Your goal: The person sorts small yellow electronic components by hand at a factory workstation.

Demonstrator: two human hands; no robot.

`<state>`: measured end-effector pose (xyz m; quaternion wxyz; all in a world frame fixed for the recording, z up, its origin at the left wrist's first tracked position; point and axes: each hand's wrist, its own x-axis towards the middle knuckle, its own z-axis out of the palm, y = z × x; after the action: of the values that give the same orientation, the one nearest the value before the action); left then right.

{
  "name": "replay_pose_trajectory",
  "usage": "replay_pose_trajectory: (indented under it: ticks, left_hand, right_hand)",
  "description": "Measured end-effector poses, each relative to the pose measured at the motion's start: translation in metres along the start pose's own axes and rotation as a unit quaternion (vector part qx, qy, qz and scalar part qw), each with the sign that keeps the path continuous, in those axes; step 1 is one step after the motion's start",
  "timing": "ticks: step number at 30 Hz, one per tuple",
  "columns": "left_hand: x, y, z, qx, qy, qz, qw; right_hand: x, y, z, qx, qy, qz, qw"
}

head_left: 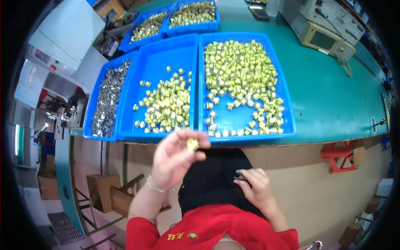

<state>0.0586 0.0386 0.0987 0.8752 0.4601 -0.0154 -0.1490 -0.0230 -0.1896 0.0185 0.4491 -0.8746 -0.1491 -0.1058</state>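
My left hand [175, 156] is raised by the front edge of the table, just below the middle tray. Between its thumb and fingers it pinches a small yellow block [192, 144] with grey sides. Lower and to the right, my right hand [257, 185] is closed around a small dark tool [240, 176] over my lap. Two short ends of that tool stick out towards the left; the rest is hidden in my fingers. Similar yellow blocks [168, 104] lie heaped in the near half of the middle blue tray [160, 52].
The right blue tray [289, 112] holds many more yellow blocks. Shiny metal pieces [110, 98] fill the narrow left tray. Two further blue trays [193, 28] stand behind. An instrument with a screen [325, 40] sits at the back right of the green table [329, 104]. A red stool [339, 156] stands below.
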Motion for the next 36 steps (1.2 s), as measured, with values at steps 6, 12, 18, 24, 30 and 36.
replay_pose_trajectory:
  ticks: [6, 12, 18, 24, 30, 36]
  left_hand:
    - [0.106, 0.022, 0.028, 0.492, -0.126, 0.044, 0.861]
    - [0.152, -0.024, 0.026, 0.845, -0.141, 0.067, 0.511]
    - [0.151, -0.015, 0.023, 0.778, -0.146, 0.102, 0.602]
    - [0.075, 0.023, 0.025, 0.334, -0.159, -0.084, 0.925]
    - [-0.014, -0.032, -0.015, 0.030, -0.095, -0.124, 0.987]
    - [-0.049, -0.102, -0.032, 0.119, 0.009, -0.037, 0.992]
  right_hand:
    - [-0.005, 0.006, 0.001, 0.014, 0.004, 0.019, 1.000]
    - [-0.008, 0.012, -0.004, 0.017, 0.011, 0.041, 0.999]
    - [-0.008, 0.015, -0.008, 0.020, 0.021, 0.044, 0.999]
    - [-0.011, 0.016, -0.006, 0.029, 0.019, 0.054, 0.998]
    - [-0.008, 0.005, -0.007, 0.023, 0.007, 0.068, 0.997]
    - [0.001, -0.009, -0.001, 0.017, -0.029, 0.031, 0.999]
